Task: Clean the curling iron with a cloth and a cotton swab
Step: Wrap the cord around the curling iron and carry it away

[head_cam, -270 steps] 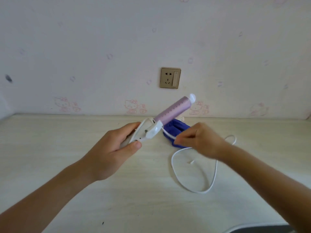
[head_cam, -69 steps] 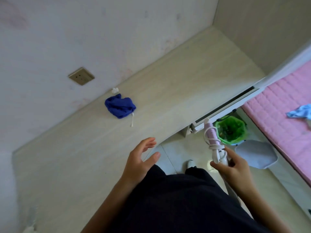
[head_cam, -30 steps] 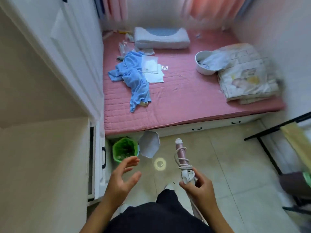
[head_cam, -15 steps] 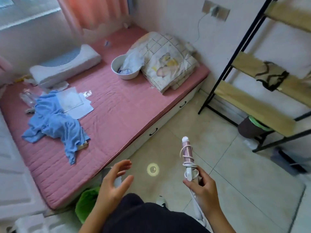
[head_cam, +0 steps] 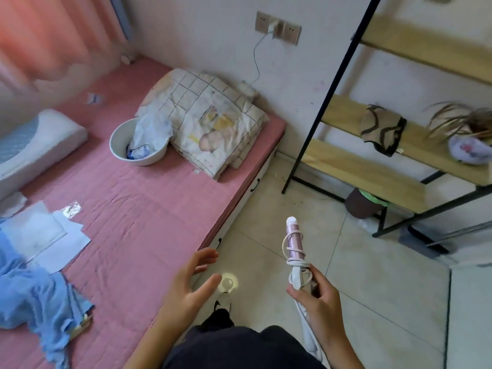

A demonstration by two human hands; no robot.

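- Pink bed [head_cam: 138,209], at 9 o'clock: brought into view since the table, with the cloth on it, was left behind; cleaning is judged finished and the iron is being carried off.
- Left hand [head_cam: 190,286], at 6 o'clock: one, fingers spread apart, nothing held.
- Curling iron [head_cam: 295,246], one, at 5 o'clock: upright, its white cord now wound round the barrel.
- Right hand [head_cam: 316,296]: one, grip clamped on the iron's handle.
- Shelf rack [head_cam: 372,166], at 2 o'clock: one; no cloth or swab seen.
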